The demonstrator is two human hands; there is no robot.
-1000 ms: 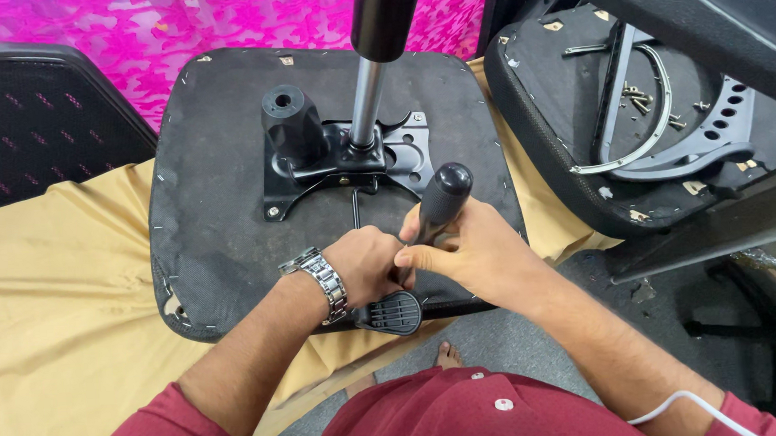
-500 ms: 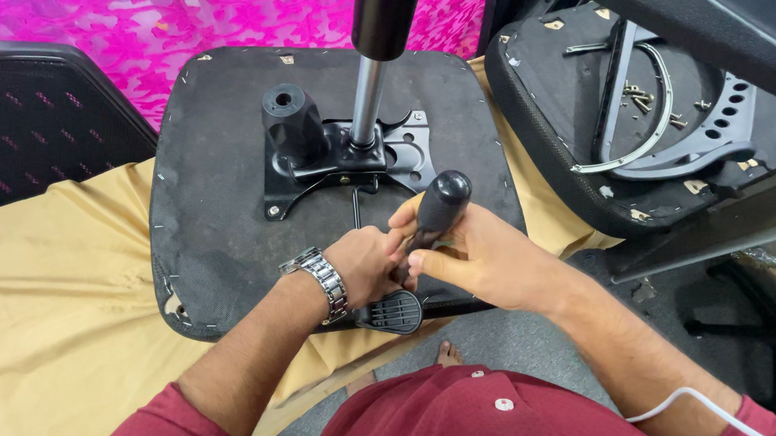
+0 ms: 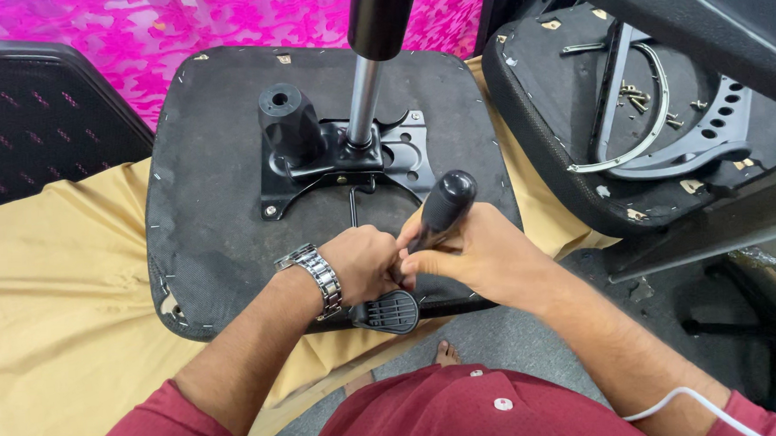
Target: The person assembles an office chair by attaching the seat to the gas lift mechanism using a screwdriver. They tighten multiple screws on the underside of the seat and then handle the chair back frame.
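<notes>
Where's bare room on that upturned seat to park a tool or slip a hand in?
Free: the seat left of the bracket, out to the stapled edge, and the far strip beyond the bracket. The yellow cloth at left is bare too. Crowded: the near edge, where the left hand, the right hand on the screwdriver, and the paddle lever bunch together.

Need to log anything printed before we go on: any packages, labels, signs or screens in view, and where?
None in view. Only the upturned black seat on yellow cloth, a second seat at right, and the black tool that both hands hold.
</notes>
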